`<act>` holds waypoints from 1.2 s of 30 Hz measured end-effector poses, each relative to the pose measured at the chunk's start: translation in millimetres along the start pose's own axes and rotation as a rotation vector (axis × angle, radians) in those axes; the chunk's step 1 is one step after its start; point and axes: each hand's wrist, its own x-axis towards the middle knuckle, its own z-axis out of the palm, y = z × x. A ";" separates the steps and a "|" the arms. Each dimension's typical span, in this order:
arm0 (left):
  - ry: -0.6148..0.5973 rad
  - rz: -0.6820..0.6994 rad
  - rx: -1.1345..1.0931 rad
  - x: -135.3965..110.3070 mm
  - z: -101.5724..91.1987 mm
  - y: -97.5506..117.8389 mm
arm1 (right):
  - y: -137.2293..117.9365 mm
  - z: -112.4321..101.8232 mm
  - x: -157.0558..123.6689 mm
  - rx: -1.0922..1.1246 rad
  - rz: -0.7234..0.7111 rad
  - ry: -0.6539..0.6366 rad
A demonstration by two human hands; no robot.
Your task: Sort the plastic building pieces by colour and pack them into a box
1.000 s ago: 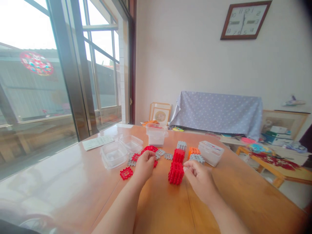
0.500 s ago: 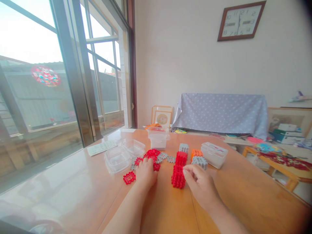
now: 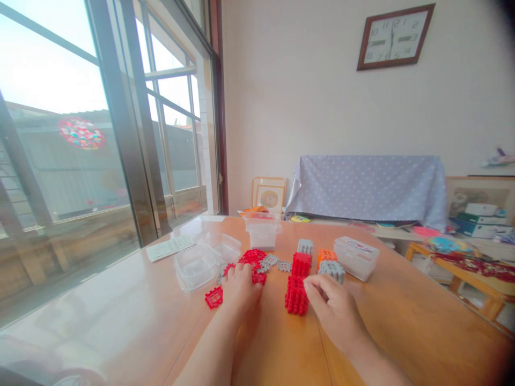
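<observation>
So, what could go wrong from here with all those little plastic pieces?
The right hand is close beside the nearer red stack, so a nudge might topple it, perhaps into the red stack behind. The left hand is at the loose red and grey pieces; a careless sweep could scatter them or bump the open clear box nearby.

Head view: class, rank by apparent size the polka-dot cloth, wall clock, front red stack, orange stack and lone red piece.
1. Polka-dot cloth
2. Wall clock
3. Front red stack
Orange stack and lone red piece: too alike to rank.
</observation>
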 end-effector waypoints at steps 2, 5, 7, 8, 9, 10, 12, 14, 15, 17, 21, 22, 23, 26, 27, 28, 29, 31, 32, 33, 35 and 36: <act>-0.036 -0.001 0.010 0.6 1.2 -1.2 | 0.0 0.2 0.5 0.005 0.005 -0.001; -0.044 0.006 0.006 1.0 2.0 -2.1 | -0.1 0.4 0.6 0.013 0.010 -0.002; -0.030 0.018 -0.006 1.6 1.8 -2.3 | -0.6 0.2 0.0 0.016 0.010 -0.001; -0.018 0.022 -0.014 2.1 1.6 -2.5 | -1.1 0.1 -0.4 0.018 0.010 0.000; -0.005 0.022 -0.024 2.9 1.5 -2.7 | -1.6 -0.2 -0.9 0.021 0.012 0.000; 0.008 0.018 -0.040 4.0 1.3 -3.1 | -2.3 -0.6 -1.3 0.026 0.013 0.001; 0.038 0.004 -0.097 6.6 0.8 -4.1 | -3.7 -1.6 -1.7 0.041 0.017 0.007; 0.079 -0.002 -0.235 9.1 -0.7 -4.7 | -4.9 -2.8 -1.3 0.056 0.023 0.016; 0.100 -0.004 -0.347 9.9 -2.0 -4.4 | -5.5 -3.4 -0.8 0.063 0.027 0.022; 0.129 -0.023 -0.651 10.1 -5.4 -2.4 | -6.6 -4.3 0.4 0.071 0.035 0.030; 0.037 -0.107 -1.288 4.6 -12.0 6.8 | -8.7 -3.9 1.7 0.084 0.035 0.030; -0.019 -0.109 -1.393 2.6 -12.8 9.7 | -9.1 -3.3 1.5 0.087 0.033 0.027; -0.079 -0.106 -1.474 0.5 -13.2 12.7 | -9.2 -2.7 1.3 0.090 0.032 0.023; -0.224 -0.099 -1.627 -6.0 -13.2 21.4 | -8.7 -0.7 0.4 0.087 0.033 0.015; -0.259 -0.102 -1.660 -8.1 -13.4 24.2 | -8.2 -0.2 0.1 0.081 0.036 0.016; -0.291 -0.103 -1.683 -10.3 -13.9 26.7 | -7.7 0.2 -0.1 0.073 0.039 0.020; -0.321 -0.100 -1.698 -12.4 -14.7 29.0 | -7.3 0.5 -0.2 0.065 0.042 0.025; -0.361 -0.088 -1.721 -16.5 -17.4 33.0 | -6.7 0.8 -0.6 0.048 0.047 0.031; -0.371 -0.086 -1.736 -18.4 -19.1 34.7 | -6.7 1.0 -0.9 0.039 0.046 0.026; -0.378 -0.087 -1.754 -20.3 -20.9 36.3 | -6.9 1.4 -1.3 0.028 0.041 0.012; -0.401 -0.092 -1.791 -23.7 -24.2 39.4 | -8.1 2.8 -2.6 -0.002 0.028 -0.029; -0.423 -0.087 -1.805 -25.3 -25.5 41.0 | -9.2 3.8 -3.2 -0.019 0.022 -0.049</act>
